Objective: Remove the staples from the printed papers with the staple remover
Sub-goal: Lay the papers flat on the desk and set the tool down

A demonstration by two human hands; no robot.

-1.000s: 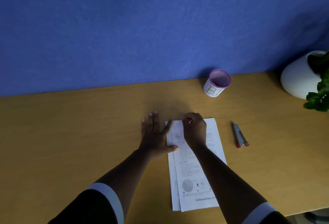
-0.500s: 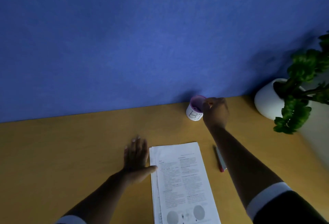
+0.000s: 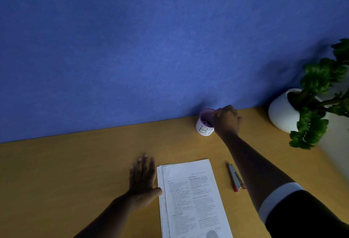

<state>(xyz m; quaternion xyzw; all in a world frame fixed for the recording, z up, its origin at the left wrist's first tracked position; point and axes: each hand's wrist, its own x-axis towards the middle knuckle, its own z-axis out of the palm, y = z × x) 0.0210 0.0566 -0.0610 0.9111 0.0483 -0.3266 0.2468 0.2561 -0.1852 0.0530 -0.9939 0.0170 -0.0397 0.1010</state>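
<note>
The printed papers, a few white sheets slightly fanned, lie on the wooden desk in front of me. My left hand rests flat on the desk beside their left edge, thumb touching the paper. My right hand reaches to the back of the desk, fingers bunched over the rim of a small white cup with a purple inside. Whatever the fingertips pinch is too small to see. The staple remover, silver with red ends, lies on the desk right of the papers, under my right forearm.
A blue wall runs along the desk's far edge. At the back right stands a round white pot holding a green plant. The desk's right edge falls away just beyond the pot.
My right hand left the top of the papers and went to the cup, where it has stayed. My left hand slid off the papers onto the desk. The view tilted upward.
</note>
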